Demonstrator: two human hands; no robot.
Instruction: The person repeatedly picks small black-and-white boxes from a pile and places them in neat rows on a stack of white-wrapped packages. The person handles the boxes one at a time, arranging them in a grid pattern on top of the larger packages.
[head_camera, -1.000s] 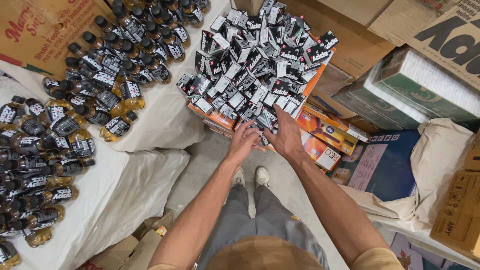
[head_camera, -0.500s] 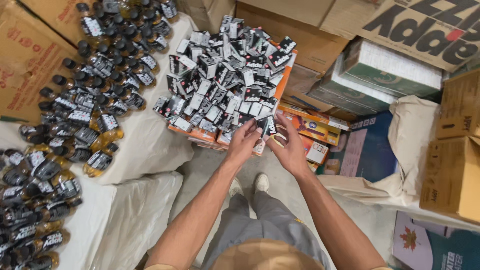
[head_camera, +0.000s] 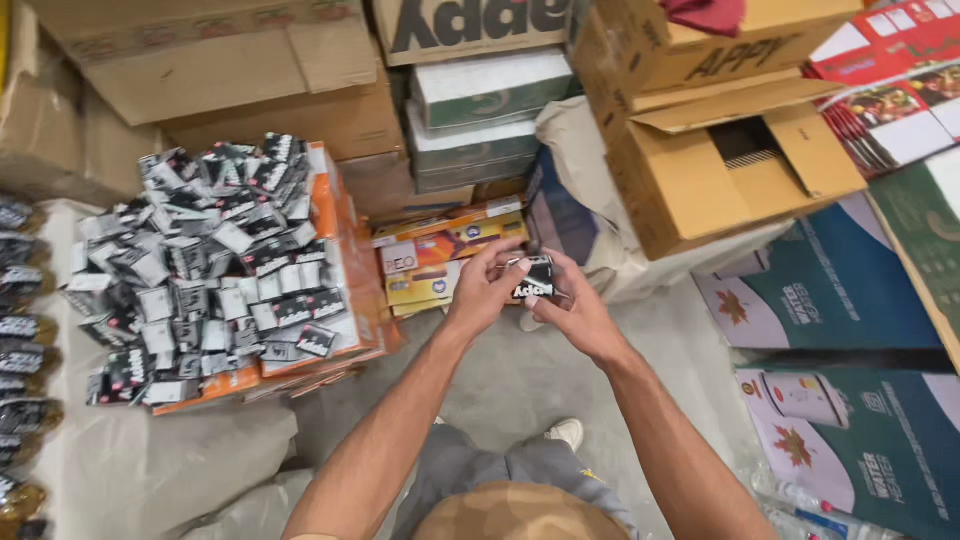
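Both my hands hold one small black-and-white carton (head_camera: 534, 279) in front of me, above the concrete floor. My left hand (head_camera: 484, 288) grips its left side, my right hand (head_camera: 573, 306) its right and underside. A heap of several like cartons (head_camera: 215, 262) lies to the left on stacked orange boxes (head_camera: 330, 215).
Dark-capped bottles (head_camera: 22, 330) lie at the far left on white cloth (head_camera: 150, 460). Flat orange and yellow boxes (head_camera: 450, 250) sit just beyond my hands. An open cardboard box (head_camera: 720, 170) and stacked cartons stand at the back right. Green printed boxes (head_camera: 860, 420) lie at the right.
My hands lifted one small carton off the heap and drew it to the right, away from the pile. The view swung right, so the bottles now sit at the left edge.
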